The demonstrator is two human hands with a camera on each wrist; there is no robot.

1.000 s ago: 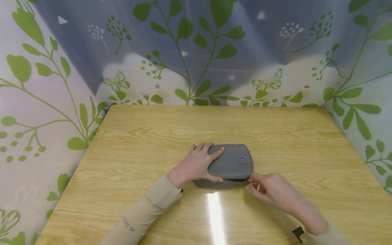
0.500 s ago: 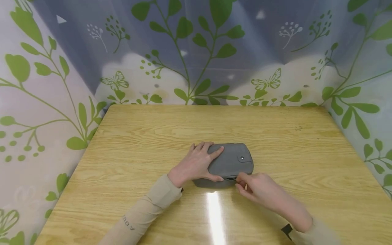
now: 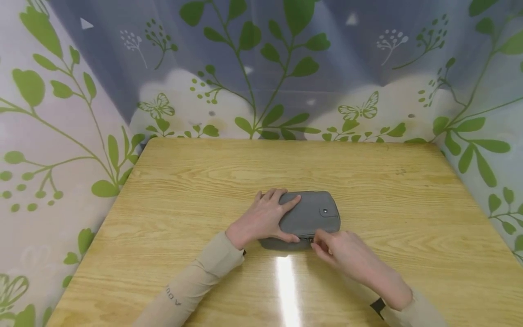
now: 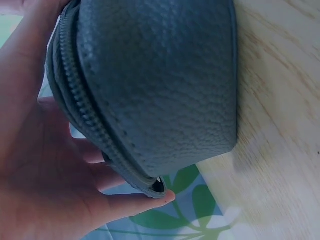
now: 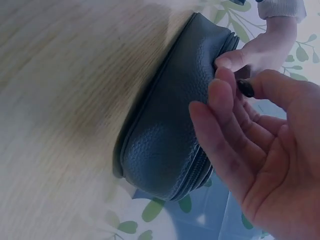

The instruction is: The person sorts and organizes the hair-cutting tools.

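A grey leather-look zip pouch (image 3: 308,218) lies flat on the wooden table, a snap tab (image 3: 325,211) near its right end. My left hand (image 3: 260,220) holds its left part, thumb along the front edge and other fingers spread over the top toward the far edge. In the left wrist view, zip teeth (image 4: 82,107) run along the pouch's side. My right hand (image 3: 347,252) is at the pouch's front side, pinching the dark zipper pull (image 5: 245,88) between thumb and fingertips, close to the left thumb. Right of the pull, the zip teeth (image 5: 192,172) look meshed.
The wooden table (image 3: 184,181) stretches around the pouch, with a bright light reflection on its front part. Leaf-patterned curtains (image 3: 253,68) stand along its back and sides.
My right hand has moved left along the pouch's front with the zipper pull, and the dark gap seen there earlier has narrowed. The left hand keeps its place.
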